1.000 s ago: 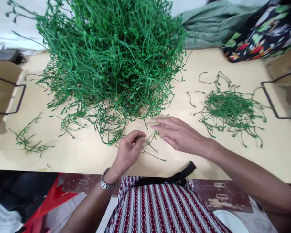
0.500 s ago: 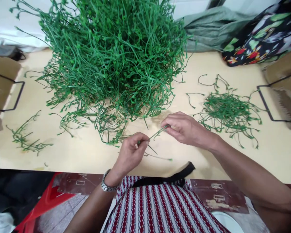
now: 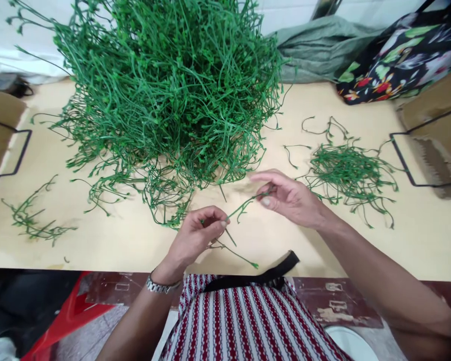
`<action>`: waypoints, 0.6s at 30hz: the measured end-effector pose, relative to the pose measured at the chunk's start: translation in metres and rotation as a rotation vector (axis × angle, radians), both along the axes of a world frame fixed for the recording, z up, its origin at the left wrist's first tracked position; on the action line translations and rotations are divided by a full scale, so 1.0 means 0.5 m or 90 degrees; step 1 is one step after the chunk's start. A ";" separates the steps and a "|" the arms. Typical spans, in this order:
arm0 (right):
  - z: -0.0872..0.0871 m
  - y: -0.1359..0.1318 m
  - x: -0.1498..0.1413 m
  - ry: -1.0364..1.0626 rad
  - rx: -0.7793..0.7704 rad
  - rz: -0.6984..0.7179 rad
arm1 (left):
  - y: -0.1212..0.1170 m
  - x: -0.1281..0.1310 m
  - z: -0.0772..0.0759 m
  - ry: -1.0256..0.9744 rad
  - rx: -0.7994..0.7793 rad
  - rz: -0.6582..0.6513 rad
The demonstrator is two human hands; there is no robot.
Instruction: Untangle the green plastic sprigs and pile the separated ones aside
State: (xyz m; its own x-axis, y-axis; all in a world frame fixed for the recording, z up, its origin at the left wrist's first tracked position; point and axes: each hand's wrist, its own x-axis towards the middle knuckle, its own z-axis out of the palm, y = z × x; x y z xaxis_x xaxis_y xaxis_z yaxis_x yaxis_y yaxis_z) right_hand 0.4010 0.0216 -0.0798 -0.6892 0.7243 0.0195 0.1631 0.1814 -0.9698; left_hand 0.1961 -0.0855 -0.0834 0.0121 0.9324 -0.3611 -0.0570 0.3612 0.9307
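Observation:
Between my two hands stretches a thin green stem [image 3: 242, 206] with a small side branch. My left hand [image 3: 199, 233] pinches its lower end between thumb and forefinger. Another long stem [image 3: 238, 254] with a green tip hangs out below that hand. My right hand [image 3: 291, 198] has the forefinger stretched out, while the stem's far end runs in between the thumb and the other fingers, loosely held. Behind my hands rises a big tangled heap of green stems [image 3: 169, 95]. A smaller pile of stems [image 3: 351, 170] lies right of my right hand.
Several short stem pieces [image 3: 37, 220] lie at the left of the pale table [image 3: 116, 245]. Cardboard boxes with black wire frames stand at the left [image 3: 0, 130] and right [image 3: 436, 145]. A floral bag [image 3: 402, 60] and grey-green cloth [image 3: 326, 50] are at the back right.
My right hand has loosened, its forefinger now lifted and thumb apart. My left hand has shifted slightly left. The stem hanging below it has swung, its tip lower and nearer the table edge.

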 end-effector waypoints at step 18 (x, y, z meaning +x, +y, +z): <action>-0.028 -0.127 -0.081 0.059 -0.159 -0.020 | 0.010 0.022 0.015 -0.245 -0.016 0.085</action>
State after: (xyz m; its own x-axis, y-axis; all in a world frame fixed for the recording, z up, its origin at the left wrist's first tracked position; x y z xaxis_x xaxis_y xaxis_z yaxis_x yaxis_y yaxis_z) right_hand 0.3604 -0.0422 -0.0939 -0.6704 0.7352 -0.1001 0.0730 -0.0689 -0.9949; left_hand 0.2073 -0.0806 -0.0761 0.0295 0.9256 -0.3774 -0.4472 0.3499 0.8232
